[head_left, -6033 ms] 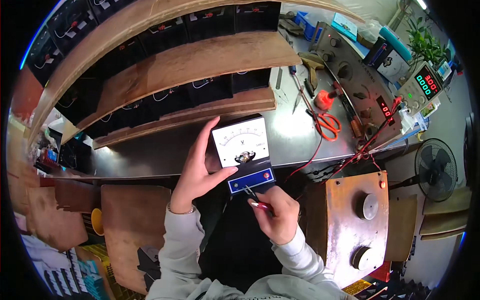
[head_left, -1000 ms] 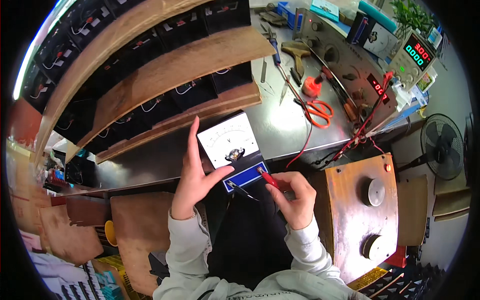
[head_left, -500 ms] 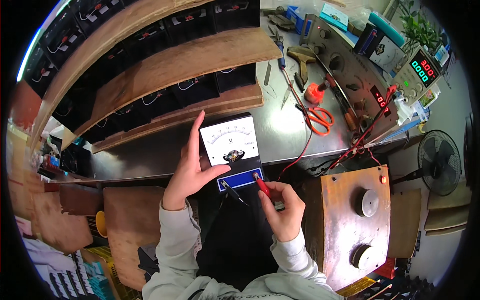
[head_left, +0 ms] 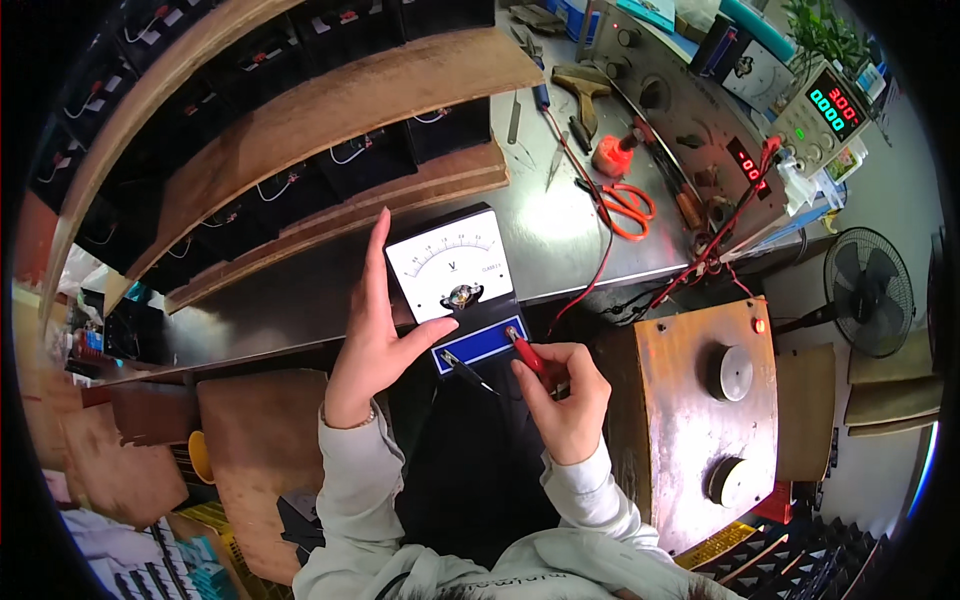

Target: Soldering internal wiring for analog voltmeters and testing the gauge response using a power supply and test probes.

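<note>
An analog voltmeter (head_left: 446, 254) with a white dial face and a black case is tilted up at the edge of the metal bench. My left hand (head_left: 368, 355) grips it by the left side, with the thumb across the front below the dial. On its lower part is a blue, white-bordered panel (head_left: 478, 347). A black alligator clip (head_left: 467, 371) hangs at the panel's left terminal. My right hand (head_left: 570, 408) pinches a red alligator clip (head_left: 531, 361), whose jaws touch the right terminal.
Wooden shelves (head_left: 330, 130) with several black meters stand at the back left. On the bench (head_left: 555, 215) lie orange-handled scissors (head_left: 630, 210), a red bottle (head_left: 612, 157) and a brush (head_left: 583, 95). A lit power supply (head_left: 825, 115), a wooden box with knobs (head_left: 690, 420) and a fan (head_left: 868, 290) are to the right.
The whole view has shifted slightly, with the bench and shelves sliding left and up. The meter has tilted a little; both hands keep their hold, and the red clip stays at the right terminal.
</note>
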The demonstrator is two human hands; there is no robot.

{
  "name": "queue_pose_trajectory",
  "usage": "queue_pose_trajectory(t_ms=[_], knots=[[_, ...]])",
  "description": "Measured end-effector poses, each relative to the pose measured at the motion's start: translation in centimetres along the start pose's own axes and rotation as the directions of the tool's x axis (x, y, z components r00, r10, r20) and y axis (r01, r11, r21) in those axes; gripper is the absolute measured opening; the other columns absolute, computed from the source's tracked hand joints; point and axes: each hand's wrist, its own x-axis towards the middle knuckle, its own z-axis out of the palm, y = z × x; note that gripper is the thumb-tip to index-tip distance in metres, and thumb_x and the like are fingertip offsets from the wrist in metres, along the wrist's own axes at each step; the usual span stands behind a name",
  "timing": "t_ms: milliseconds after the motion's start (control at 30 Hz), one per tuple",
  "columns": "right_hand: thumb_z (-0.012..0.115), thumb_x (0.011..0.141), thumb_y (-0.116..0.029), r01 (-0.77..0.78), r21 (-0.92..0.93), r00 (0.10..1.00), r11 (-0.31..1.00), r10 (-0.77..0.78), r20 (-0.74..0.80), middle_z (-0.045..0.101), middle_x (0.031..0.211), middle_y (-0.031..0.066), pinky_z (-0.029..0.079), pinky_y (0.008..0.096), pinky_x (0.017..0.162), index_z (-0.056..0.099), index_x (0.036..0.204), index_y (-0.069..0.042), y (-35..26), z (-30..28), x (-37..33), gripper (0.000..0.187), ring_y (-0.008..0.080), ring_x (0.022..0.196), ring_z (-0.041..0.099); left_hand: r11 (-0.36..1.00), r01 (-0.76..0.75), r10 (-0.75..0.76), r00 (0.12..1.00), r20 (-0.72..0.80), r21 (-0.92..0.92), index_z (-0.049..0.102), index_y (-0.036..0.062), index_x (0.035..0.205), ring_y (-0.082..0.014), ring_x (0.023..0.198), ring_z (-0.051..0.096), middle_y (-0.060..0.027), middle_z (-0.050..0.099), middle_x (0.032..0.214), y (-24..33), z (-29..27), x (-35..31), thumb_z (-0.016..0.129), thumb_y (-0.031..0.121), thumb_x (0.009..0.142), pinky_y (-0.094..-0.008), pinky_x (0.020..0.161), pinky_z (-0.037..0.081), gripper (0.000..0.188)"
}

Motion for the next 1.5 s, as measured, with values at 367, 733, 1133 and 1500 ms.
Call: queue_pose_trajectory(t_ms=[367,733,1133,1500], knots=[[0.068,0.089,0.006,0.029,0.408,1.000,0.912,-0.025,-0.016,0.065,0.094,0.0104,0.047,0.0228,0.066,0.057,0.099,0.000,0.4,-2.2,-1.3,0.016,0.0107,0.071,0.057,0.985,0.003,0.009,0.998,-0.068,0.172,0.016,0.0047,0.159,-0.0373,0.139,0.043,-0.0240,0.036,0.154,-0.8,-0.2,-0.8,0.086,0.012,0.075,-0.0431,0.110,0.040,0.110],[0.085,0.067,0.000,0.330,-0.054,0.943,0.942,-0.326,0.070,0.064,0.074,0.0073,0.046,0.0335,0.060,0.069,0.087,-0.002,-0.4,1.8,-0.6,0.026,0.0247,0.066,0.059,0.993,0.083,-0.083,0.997,0.008,-0.088,0.000,0.0215,0.162,-0.0222,0.128,0.053,-0.0151,0.046,0.146,0.3,0.5,-0.1,0.075,-0.008,0.080,-0.0373,0.102,0.048,0.115],[0.085,0.074,-0.003,0.014,-0.061,0.936,0.998,0.008,0.351,0.063,0.073,0.0104,0.049,0.0276,0.055,0.070,0.087,0.002,1.5,-1.9,-6.5,0.020,0.0188,0.061,0.063,0.989,0.031,-0.017,0.995,-0.096,0.142,0.021,-0.0053,0.154,-0.0412,0.140,0.041,-0.0281,0.038,0.152,-2.0,-1.3,-1.8,0.088,0.028,0.073,-0.0417,0.114,0.035,0.111],[0.076,0.088,-0.004,-0.029,-0.238,0.957,0.971,0.095,0.273,0.060,0.079,-0.0008,0.042,0.0192,0.063,0.064,0.093,0.002,8.0,-5.7,-5.8,0.014,0.0050,0.070,0.050,0.530,0.155,0.389,0.830,-0.401,0.834,0.063,0.0082,0.122,-0.0413,0.118,0.056,-0.0228,0.049,0.134,5.5,-8.4,-19.0,0.083,0.006,0.058,-0.0486,0.096,0.051,0.066]])
